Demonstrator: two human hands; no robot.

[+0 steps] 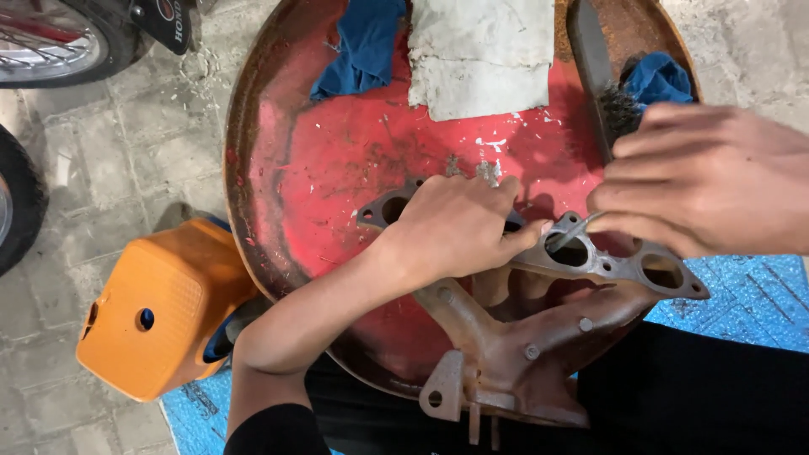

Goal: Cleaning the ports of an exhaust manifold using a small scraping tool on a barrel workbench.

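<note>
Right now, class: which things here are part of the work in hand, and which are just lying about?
In use:
- rusty metal manifold, steadied by the left hand
- thin metal tool, held by the right hand at a port
- red round tray, under the manifold

Lying about:
- blue rag
- grey sheet
- wire brush
- orange plastic cover
- wheel

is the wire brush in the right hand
No, the wire brush lies on the red tray while the right hand pinches a thin metal tool.
</note>
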